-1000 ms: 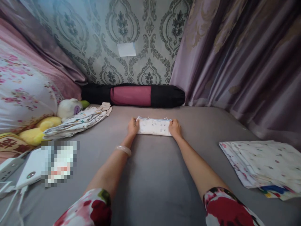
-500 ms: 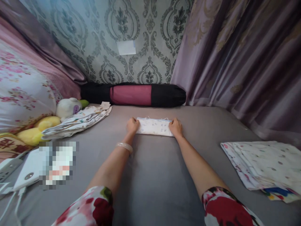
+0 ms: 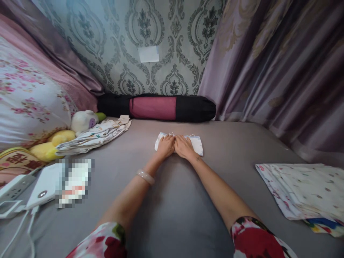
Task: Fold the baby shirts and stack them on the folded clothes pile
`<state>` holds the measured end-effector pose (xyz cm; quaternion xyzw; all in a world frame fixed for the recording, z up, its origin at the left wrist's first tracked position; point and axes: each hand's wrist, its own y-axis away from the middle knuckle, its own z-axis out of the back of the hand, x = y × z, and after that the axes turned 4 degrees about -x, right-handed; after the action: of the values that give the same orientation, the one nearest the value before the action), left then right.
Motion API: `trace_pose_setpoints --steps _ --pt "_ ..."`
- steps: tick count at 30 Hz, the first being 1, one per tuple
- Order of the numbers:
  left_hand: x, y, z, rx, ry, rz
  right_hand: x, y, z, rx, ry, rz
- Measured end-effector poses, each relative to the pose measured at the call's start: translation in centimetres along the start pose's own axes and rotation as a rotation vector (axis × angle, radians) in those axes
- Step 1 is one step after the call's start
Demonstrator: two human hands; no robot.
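A small folded white cloth [image 3: 198,145] with a pale blue edge and thin strings at its far side lies on the grey sheet. My left hand [image 3: 166,145] rests palm down on its left half, fingers stretched forward. Right beside it, my right hand [image 3: 184,146] presses flat on the cloth, fingers also extended. Both hands meet near the middle and cover most of the fabric's print; only the two ends show. A pale bangle [image 3: 145,177] circles my left wrist.
Folded printed cloths [image 3: 309,186] lie at the right. At the left are a folded printed garment [image 3: 94,136], plush toys [image 3: 83,122], a white power bank [image 3: 45,188] with cables, and a power strip [image 3: 16,188]. A black and maroon roll bag [image 3: 153,107] lies along the wall.
My hands have left the two ends of the folded cloth, where they gripped it, and come together flat on its middle. The view has shifted slightly.
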<state>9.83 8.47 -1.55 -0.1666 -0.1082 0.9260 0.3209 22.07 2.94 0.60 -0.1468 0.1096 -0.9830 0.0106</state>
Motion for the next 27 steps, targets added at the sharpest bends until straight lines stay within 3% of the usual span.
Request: trace_pose_setpoints --steps 4,16,27 --pt "0.1 0.3 -0.5 0.057 -0.066 0.073 -0.3 0.0 -1.4 0.048 0.001 -0.027" --pt "0.8 0.8 -1.0 -0.04 -0.05 0.228 -2.9 0.8 -1.8 -0.039 0.1 -0.102" --pt "3.8 1.4 -0.6 0.058 0.061 0.182 -4.2 2.0 -1.5 -0.134 0.197 -0.295"
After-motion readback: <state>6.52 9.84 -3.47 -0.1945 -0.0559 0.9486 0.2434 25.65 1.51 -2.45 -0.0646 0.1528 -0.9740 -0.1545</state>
